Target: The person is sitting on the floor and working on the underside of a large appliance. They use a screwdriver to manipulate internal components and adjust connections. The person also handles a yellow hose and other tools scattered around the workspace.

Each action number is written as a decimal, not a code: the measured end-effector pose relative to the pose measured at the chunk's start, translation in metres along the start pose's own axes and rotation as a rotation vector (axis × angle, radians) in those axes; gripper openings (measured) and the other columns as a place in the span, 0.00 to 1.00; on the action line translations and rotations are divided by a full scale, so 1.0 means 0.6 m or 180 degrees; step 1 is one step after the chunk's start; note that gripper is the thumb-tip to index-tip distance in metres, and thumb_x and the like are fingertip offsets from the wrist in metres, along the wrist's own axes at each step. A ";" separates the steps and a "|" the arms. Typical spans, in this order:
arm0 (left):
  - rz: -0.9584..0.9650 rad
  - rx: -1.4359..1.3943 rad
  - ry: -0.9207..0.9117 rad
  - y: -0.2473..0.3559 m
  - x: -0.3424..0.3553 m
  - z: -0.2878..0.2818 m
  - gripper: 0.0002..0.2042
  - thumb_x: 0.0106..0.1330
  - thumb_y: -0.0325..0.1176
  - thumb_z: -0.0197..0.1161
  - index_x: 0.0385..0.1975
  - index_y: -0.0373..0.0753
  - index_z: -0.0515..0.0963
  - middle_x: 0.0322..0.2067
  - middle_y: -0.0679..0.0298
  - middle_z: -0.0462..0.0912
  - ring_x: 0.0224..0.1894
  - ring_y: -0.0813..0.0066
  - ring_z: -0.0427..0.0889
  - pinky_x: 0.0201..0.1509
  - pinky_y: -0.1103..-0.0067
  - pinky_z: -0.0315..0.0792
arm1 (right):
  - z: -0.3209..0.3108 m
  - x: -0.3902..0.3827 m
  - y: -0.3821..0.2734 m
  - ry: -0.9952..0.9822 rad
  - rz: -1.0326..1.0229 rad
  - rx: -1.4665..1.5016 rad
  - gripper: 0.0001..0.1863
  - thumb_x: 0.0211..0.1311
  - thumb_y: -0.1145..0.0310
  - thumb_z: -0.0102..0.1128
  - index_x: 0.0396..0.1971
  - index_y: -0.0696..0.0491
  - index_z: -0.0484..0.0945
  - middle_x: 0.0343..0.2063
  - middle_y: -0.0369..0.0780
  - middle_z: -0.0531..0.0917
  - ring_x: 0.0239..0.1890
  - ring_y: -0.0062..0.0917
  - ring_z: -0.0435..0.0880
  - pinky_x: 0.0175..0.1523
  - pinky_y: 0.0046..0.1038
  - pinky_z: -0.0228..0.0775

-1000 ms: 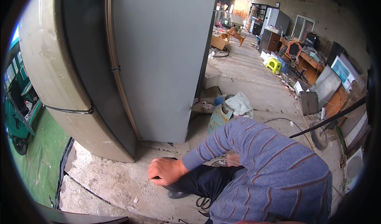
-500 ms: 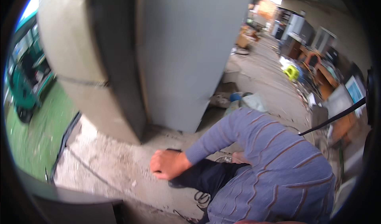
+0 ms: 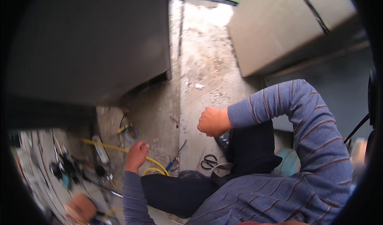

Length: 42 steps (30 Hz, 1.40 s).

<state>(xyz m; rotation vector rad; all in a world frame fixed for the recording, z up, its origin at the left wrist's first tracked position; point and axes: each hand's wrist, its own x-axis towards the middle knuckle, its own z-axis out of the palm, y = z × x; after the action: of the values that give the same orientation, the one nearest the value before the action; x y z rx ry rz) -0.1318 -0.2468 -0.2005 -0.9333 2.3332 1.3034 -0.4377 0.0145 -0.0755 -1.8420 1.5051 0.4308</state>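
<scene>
My right hand (image 3: 214, 121) is closed in a fist beside my right knee; nothing sticks out of it. Lower on the left, my left hand (image 3: 137, 156) is closed with its fingertips together, close to a yellow hose (image 3: 153, 161). Whatever those fingers may hold is too small to make out. Between my legs, a screwdriver with a blue handle (image 3: 170, 164) lies on the floor. A pair of black-handled scissors (image 3: 208, 161) lies near my right foot. A small roll of tape (image 3: 131, 134) sits on the ground just beyond my left hand.
A large dark cabinet (image 3: 99, 41) stands close on the left. At the right is a big beige appliance (image 3: 291, 29) with a dark strap or seam. Tangled tools and cables (image 3: 66, 169) lie at lower left, beside a blurred brown shape (image 3: 81, 208). A teal round container (image 3: 288, 162) is behind my right leg.
My view has swung left and down, so the dark cabinet and floor tools now show. My left hand has come into sight. My right hand stays in a fist near my knee.
</scene>
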 end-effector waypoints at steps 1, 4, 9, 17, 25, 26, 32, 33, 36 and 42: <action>0.0110 0.0223 0.0279 0.060 -0.037 -0.011 0.16 0.68 0.41 0.65 0.45 0.33 0.81 0.33 0.52 0.86 0.35 0.60 0.85 0.41 0.70 0.77 | 0.013 0.035 0.001 -0.0008 -0.0144 -0.0038 0.16 0.59 0.53 0.66 0.32 0.53 0.85 0.30 0.44 0.87 0.37 0.42 0.88 0.40 0.42 0.78; -0.0109 -0.0312 0.0372 0.129 -0.122 -0.007 0.16 0.68 0.39 0.64 0.49 0.34 0.81 0.34 0.53 0.86 0.36 0.59 0.86 0.41 0.70 0.77 | 0.035 0.147 0.006 -0.0018 -0.0619 -0.0203 0.18 0.62 0.52 0.64 0.35 0.53 0.85 0.34 0.45 0.87 0.41 0.43 0.88 0.43 0.44 0.79; -0.0257 -0.0857 -0.0660 0.241 -0.232 -0.006 0.17 0.68 0.37 0.66 0.52 0.33 0.79 0.35 0.54 0.85 0.37 0.61 0.84 0.43 0.71 0.76 | 0.087 0.337 0.017 0.0137 -0.0635 -0.0905 0.07 0.53 0.70 0.64 0.30 0.51 0.89 0.36 0.45 0.90 0.40 0.39 0.90 0.34 0.43 0.78; 0.0723 0.0421 -0.0404 0.328 -0.285 0.047 0.19 0.67 0.39 0.67 0.54 0.36 0.79 0.46 0.53 0.83 0.48 0.50 0.81 0.52 0.65 0.74 | 0.067 0.398 0.041 0.0555 -0.0358 -0.0177 0.14 0.56 0.65 0.58 0.35 0.56 0.87 0.39 0.50 0.88 0.44 0.46 0.88 0.49 0.45 0.80; 0.0972 0.0797 -0.0646 0.339 -0.328 0.098 0.21 0.66 0.42 0.66 0.54 0.38 0.77 0.38 0.58 0.80 0.42 0.54 0.80 0.46 0.64 0.73 | 0.033 0.316 0.238 0.0056 0.1085 0.0361 0.24 0.61 0.56 0.57 0.33 0.68 0.82 0.29 0.51 0.86 0.30 0.39 0.88 0.38 0.39 0.80; 0.0926 0.0871 -0.0660 0.340 -0.335 0.098 0.21 0.66 0.43 0.66 0.54 0.38 0.77 0.37 0.58 0.80 0.41 0.54 0.80 0.46 0.63 0.73 | 0.027 0.310 0.256 0.0021 0.1219 0.0288 0.24 0.62 0.57 0.58 0.31 0.69 0.81 0.27 0.50 0.86 0.24 0.35 0.88 0.30 0.36 0.79; 0.0721 0.0968 -0.0352 0.307 -0.340 0.097 0.22 0.66 0.43 0.66 0.55 0.37 0.78 0.37 0.56 0.81 0.42 0.53 0.81 0.46 0.63 0.74 | 0.012 0.293 0.319 0.0284 0.1777 0.1366 0.17 0.69 0.57 0.59 0.37 0.59 0.79 0.24 0.40 0.84 0.22 0.26 0.85 0.23 0.30 0.75; 0.0658 0.1021 -0.0300 0.301 -0.342 0.094 0.22 0.66 0.43 0.66 0.56 0.37 0.78 0.37 0.55 0.81 0.43 0.52 0.81 0.46 0.63 0.74 | 0.007 0.294 0.314 0.0412 0.1905 0.1478 0.15 0.69 0.56 0.59 0.38 0.55 0.78 0.22 0.37 0.81 0.22 0.23 0.83 0.23 0.28 0.74; 0.0640 0.0971 -0.0351 0.302 -0.343 0.081 0.23 0.66 0.43 0.66 0.57 0.37 0.78 0.38 0.54 0.82 0.44 0.51 0.81 0.48 0.62 0.75 | -0.003 0.282 0.294 0.0852 0.1756 0.1667 0.16 0.69 0.56 0.59 0.40 0.54 0.76 0.22 0.35 0.80 0.22 0.21 0.82 0.23 0.27 0.73; 0.1518 0.0346 -0.0075 0.336 -0.324 0.061 0.21 0.66 0.39 0.65 0.57 0.36 0.78 0.39 0.55 0.82 0.42 0.55 0.81 0.46 0.66 0.75 | -0.010 0.272 0.300 0.0889 0.1701 0.1746 0.13 0.69 0.58 0.60 0.41 0.53 0.76 0.23 0.35 0.78 0.21 0.19 0.78 0.23 0.25 0.70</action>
<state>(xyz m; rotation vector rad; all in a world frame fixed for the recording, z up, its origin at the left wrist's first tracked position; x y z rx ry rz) -0.1247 -0.0649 0.0152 -0.3315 2.6768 1.3174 -0.5658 -0.1184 -0.2335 -1.0941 2.0617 -0.0179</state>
